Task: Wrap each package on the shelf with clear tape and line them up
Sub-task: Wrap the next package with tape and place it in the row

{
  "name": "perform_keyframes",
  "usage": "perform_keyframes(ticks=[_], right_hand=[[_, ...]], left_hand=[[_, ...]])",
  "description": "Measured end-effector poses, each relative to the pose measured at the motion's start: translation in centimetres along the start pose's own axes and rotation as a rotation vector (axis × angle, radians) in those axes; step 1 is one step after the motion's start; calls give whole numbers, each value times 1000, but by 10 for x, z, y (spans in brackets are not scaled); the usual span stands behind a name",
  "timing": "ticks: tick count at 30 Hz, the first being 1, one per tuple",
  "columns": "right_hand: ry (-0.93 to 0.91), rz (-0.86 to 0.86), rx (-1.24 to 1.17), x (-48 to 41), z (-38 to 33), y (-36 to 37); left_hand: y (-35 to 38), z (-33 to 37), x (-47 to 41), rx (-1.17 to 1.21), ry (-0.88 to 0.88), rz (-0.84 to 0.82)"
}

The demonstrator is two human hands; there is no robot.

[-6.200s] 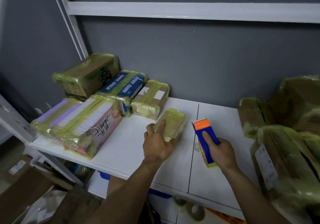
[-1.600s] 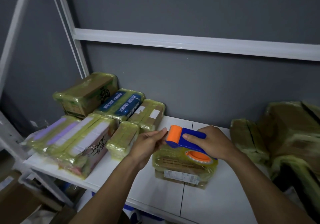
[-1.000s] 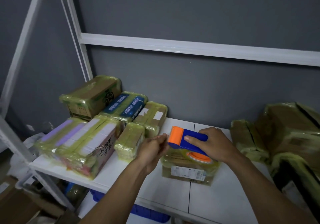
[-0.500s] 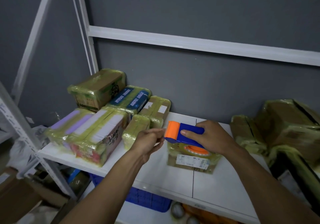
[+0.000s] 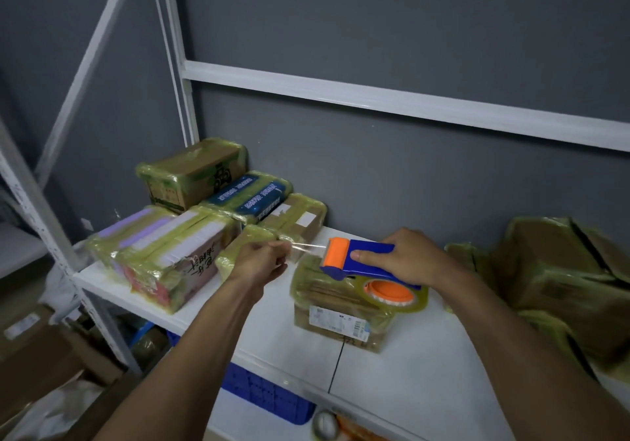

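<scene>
A brown cardboard package (image 5: 337, 314) with a white label lies on the white shelf (image 5: 402, 376), partly wrapped. My right hand (image 5: 405, 258) grips a blue and orange tape dispenser (image 5: 361, 263) just above the package; its clear tape roll (image 5: 392, 295) rests on the package top. My left hand (image 5: 260, 260) pinches the free end of the clear tape strip (image 5: 305, 246), stretched taut between hand and dispenser. Several wrapped packages (image 5: 201, 236) sit grouped at the shelf's left.
A heap of packages (image 5: 559, 287) in yellowish film fills the right side. The shelf's white uprights (image 5: 174, 75) and crossbar stand against a grey wall. A blue crate (image 5: 266, 396) sits on the level below; cardboard boxes (image 5: 37, 348) lie lower left.
My left hand has pulled the tape end leftwards, away from the dispenser, so a short strip now spans the gap. The dispenser stays over the labelled package. The view has tilted upwards.
</scene>
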State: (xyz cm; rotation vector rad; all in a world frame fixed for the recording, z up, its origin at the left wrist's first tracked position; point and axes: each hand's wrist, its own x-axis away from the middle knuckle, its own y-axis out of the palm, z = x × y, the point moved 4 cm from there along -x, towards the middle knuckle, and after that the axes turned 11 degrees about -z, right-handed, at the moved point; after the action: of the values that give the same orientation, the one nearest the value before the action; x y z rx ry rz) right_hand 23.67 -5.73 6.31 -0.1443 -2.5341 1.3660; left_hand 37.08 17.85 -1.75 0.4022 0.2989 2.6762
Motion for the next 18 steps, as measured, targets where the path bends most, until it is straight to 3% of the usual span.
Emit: perform_keyframes(ticks=[18], right_hand=[[127,-134,218,-58,6,-13]], left_hand=[[-45,-27,-49,-6,-54,132]])
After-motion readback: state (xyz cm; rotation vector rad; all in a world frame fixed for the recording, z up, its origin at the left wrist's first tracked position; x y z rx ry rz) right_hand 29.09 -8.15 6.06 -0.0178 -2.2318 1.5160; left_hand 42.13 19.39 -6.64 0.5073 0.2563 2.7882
